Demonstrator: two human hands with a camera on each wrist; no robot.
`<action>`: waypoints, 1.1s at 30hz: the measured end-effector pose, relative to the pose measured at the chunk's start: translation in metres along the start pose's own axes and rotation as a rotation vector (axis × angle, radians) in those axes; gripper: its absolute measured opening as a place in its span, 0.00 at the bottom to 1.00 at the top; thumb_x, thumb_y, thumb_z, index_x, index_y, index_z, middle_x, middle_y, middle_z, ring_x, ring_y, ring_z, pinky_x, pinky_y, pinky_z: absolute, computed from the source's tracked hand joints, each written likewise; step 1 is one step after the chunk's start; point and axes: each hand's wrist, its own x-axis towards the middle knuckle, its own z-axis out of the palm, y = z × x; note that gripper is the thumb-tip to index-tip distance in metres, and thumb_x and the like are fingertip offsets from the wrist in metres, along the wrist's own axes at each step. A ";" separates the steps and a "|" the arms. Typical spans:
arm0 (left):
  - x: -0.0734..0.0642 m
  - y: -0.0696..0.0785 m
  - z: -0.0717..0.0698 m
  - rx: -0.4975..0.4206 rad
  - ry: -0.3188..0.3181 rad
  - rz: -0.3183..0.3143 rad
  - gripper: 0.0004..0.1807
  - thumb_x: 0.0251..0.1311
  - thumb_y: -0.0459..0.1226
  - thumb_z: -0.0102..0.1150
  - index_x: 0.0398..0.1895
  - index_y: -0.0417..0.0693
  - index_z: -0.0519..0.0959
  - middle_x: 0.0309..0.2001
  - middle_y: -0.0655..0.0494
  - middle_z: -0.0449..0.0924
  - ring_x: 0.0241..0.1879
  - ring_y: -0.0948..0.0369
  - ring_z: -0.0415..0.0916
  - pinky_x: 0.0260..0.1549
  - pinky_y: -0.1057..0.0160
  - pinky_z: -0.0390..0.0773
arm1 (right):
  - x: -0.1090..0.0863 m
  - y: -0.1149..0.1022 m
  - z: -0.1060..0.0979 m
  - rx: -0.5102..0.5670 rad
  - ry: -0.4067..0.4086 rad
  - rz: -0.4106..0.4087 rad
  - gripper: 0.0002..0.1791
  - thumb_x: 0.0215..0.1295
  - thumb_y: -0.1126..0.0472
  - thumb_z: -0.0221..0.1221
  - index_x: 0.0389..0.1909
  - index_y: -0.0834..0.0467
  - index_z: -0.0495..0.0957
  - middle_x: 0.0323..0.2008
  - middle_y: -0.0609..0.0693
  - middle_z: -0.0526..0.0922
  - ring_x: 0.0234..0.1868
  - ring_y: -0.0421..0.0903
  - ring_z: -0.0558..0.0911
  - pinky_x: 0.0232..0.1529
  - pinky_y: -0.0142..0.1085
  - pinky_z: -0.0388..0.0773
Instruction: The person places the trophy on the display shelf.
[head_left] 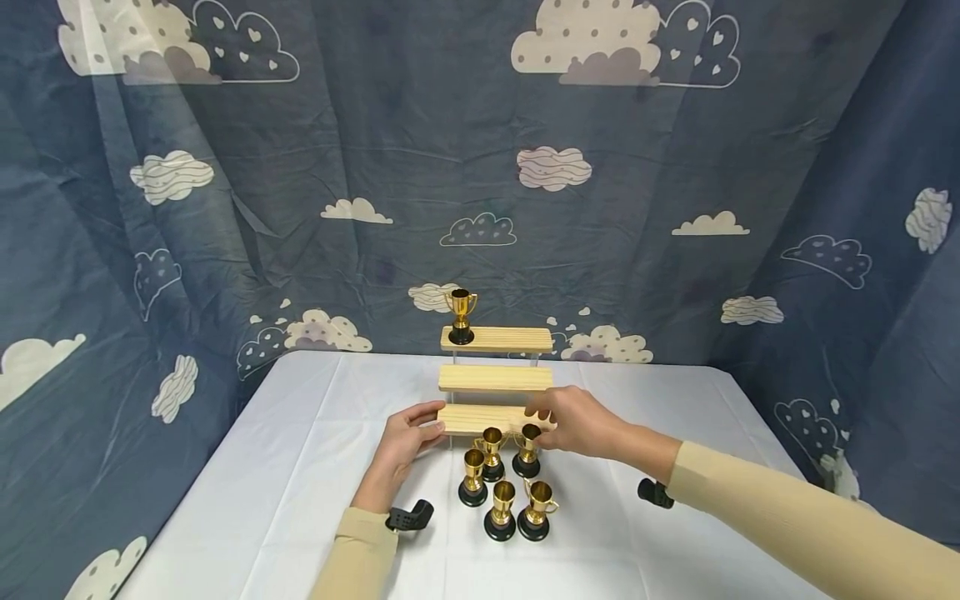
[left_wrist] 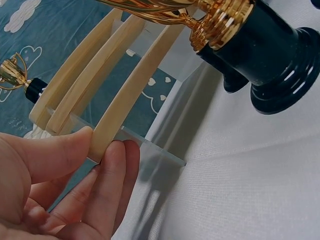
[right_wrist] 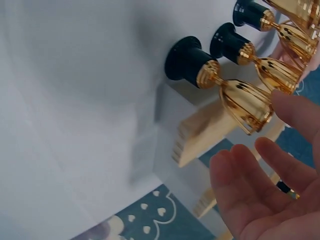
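Note:
My left hand (head_left: 405, 446) pinches the left end of the lowest wooden shelf (head_left: 480, 419) between thumb and fingers, seen closely in the left wrist view. Over that shelf's right end reaches my right hand (head_left: 581, 421), its thumb at the rim of a small gold trophy cup (right_wrist: 247, 102) and its other fingers loosely extended beside the cup. This trophy (head_left: 527, 465) stands upright on its black base in front of the rack. More such trophies (head_left: 501, 510) are grouped nearer me. Another trophy (head_left: 461, 318) is up on the left end of the top shelf (head_left: 510, 338).
The rack has three stepped wooden shelves, the middle shelf (head_left: 495, 378) among them, on clear supports (left_wrist: 155, 145). It stands on a white-covered table (head_left: 322, 467). Behind and beside it hangs a dark blue cloth (head_left: 420, 125) with cloud prints.

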 end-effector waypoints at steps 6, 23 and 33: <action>0.004 -0.006 0.000 0.012 0.023 0.009 0.23 0.59 0.21 0.64 0.60 0.36 0.79 0.54 0.36 0.79 0.42 0.57 0.83 0.46 0.59 0.86 | -0.004 0.005 0.006 0.005 0.029 -0.014 0.20 0.51 0.60 0.75 0.46 0.58 0.86 0.34 0.47 0.85 0.38 0.48 0.83 0.35 0.37 0.81; 0.004 -0.008 0.000 0.002 0.035 0.004 0.22 0.58 0.21 0.64 0.57 0.38 0.82 0.52 0.38 0.80 0.42 0.55 0.84 0.44 0.60 0.87 | -0.002 0.006 0.020 0.042 0.083 -0.007 0.14 0.50 0.61 0.77 0.38 0.56 0.86 0.26 0.39 0.81 0.27 0.34 0.76 0.28 0.30 0.78; 0.002 -0.006 0.002 0.000 0.022 0.014 0.22 0.59 0.21 0.63 0.59 0.36 0.80 0.54 0.37 0.79 0.41 0.57 0.83 0.45 0.60 0.86 | -0.002 0.005 0.022 0.058 0.093 -0.009 0.11 0.50 0.63 0.77 0.35 0.57 0.87 0.25 0.39 0.82 0.26 0.35 0.78 0.26 0.29 0.79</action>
